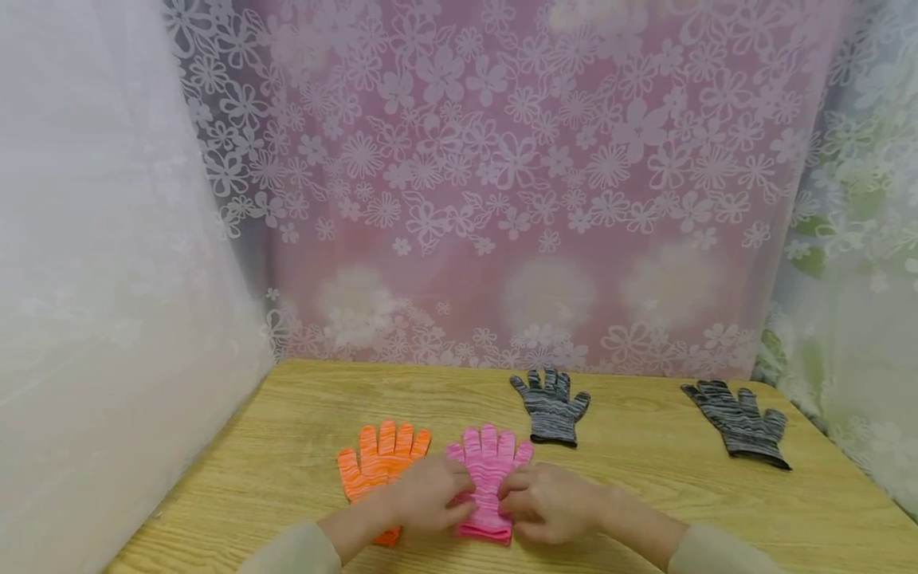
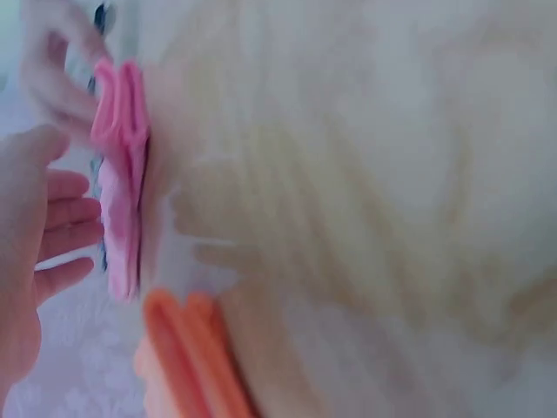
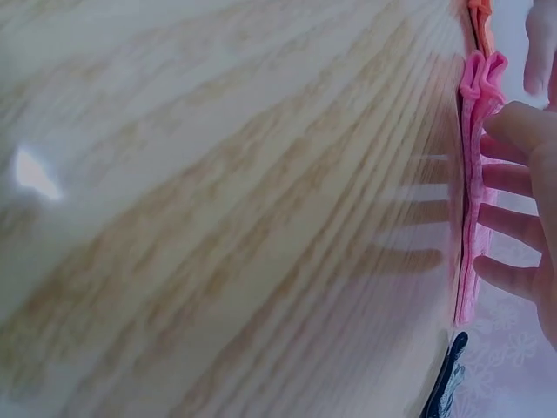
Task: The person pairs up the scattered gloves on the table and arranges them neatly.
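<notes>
The pink glove is laid flat on the wooden table, between the two hands and just right of the orange glove. By the left hand, nothing is gripped: its fingers are loosely bent and slightly parted beside the pink glove's left edge, and whether that edge is touched cannot be told. The right hand is held with fingers spread along the opposite edge, fingertips overlapping it in the right wrist view, with no pinch formed. Two folds are shown at the cuff, so two layers are probably stacked; if only the upper one were caught by the fingers, the lower could be left behind or the pair skewed. The glove could also be bunched by uneven pressure from the two sides, or skidded across what looks like a smooth, glossy tabletop. The orange glove, partly covered by the left hand and forearm, might be dragged by a careless sweep. The pink glove's fingers are pointed away from the person, toward the flowered curtain, and its cuff is turned to the near edge; its long axis is set nearly straight front to back.
</notes>
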Motion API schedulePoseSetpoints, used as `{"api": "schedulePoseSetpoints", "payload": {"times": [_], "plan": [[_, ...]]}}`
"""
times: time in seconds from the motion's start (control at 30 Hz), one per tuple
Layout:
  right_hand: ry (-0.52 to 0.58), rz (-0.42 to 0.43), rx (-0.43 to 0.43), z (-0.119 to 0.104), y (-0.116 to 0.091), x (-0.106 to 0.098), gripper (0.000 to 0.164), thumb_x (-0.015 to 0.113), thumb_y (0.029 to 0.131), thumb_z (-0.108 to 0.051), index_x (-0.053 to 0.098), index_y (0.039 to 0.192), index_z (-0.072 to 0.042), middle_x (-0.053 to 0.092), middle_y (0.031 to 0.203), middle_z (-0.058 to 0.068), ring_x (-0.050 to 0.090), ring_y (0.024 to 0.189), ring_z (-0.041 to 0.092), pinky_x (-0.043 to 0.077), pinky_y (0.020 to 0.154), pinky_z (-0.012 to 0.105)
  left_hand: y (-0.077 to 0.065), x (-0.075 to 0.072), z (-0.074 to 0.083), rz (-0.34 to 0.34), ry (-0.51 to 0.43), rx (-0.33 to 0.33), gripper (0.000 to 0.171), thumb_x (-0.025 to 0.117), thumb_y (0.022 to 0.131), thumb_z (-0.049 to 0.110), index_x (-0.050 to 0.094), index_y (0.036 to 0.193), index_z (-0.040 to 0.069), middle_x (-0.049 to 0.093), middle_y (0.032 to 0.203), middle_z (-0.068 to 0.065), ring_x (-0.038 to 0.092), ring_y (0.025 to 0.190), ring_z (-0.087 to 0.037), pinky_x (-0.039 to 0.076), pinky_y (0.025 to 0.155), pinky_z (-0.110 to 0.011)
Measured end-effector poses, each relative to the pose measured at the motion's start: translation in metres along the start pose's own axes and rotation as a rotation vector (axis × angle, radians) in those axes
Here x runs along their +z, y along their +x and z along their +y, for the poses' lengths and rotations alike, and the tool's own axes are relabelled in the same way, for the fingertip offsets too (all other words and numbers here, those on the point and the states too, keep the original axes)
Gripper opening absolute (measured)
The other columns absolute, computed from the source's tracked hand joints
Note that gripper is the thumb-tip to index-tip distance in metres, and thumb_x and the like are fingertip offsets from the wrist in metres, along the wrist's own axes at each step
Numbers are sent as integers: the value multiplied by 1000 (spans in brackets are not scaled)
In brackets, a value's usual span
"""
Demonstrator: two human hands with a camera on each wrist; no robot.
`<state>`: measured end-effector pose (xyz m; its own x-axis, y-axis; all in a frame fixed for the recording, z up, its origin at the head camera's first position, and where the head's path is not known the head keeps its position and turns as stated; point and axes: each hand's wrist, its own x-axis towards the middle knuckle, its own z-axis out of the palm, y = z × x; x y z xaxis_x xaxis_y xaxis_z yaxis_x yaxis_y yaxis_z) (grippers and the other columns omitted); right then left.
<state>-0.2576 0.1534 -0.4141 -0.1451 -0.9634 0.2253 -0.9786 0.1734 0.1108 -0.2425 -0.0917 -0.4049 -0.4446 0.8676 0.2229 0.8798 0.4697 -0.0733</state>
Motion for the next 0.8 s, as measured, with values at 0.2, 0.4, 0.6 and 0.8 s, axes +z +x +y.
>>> {"api": "schedulePoseSetpoints", "payload": {"times": [0.2,0.4,0.6,0.8], "plan": [[-27,-20,0,-1,0,-1,19,60,86,-27,67,101,-18,60,105,-4,54,101,10,43,87,27,-2,0,-15,-71,149,-72,19,56,90,30,67,98,17,63,97,5,57,96,-10,44,83,-28],[3,-42,4,0,-2,1,20,58,88,-28,66,103,-18,59,107,-4,53,103,9,42,89,27,-4,5,-19,-138,218,-46,26,54,91,36,65,107,19,62,106,5,56,104,-12,44,84,-31],[5,-35,9,1,-1,2,19,58,87,-27,65,102,-18,58,106,-5,53,102,8,42,90,26,-5,6,-20,-175,206,-78,26,54,91,38,63,106,19,61,104,5,56,103,-12,43,87,-32],[7,-36,15,1,-1,1,19,58,87,-27,65,103,-18,58,107,-5,53,102,8,42,89,26,-6,7,-20,-188,236,-91,26,52,92,40,62,105,19,59,101,5,56,99,-12,44,85,-32]]}}
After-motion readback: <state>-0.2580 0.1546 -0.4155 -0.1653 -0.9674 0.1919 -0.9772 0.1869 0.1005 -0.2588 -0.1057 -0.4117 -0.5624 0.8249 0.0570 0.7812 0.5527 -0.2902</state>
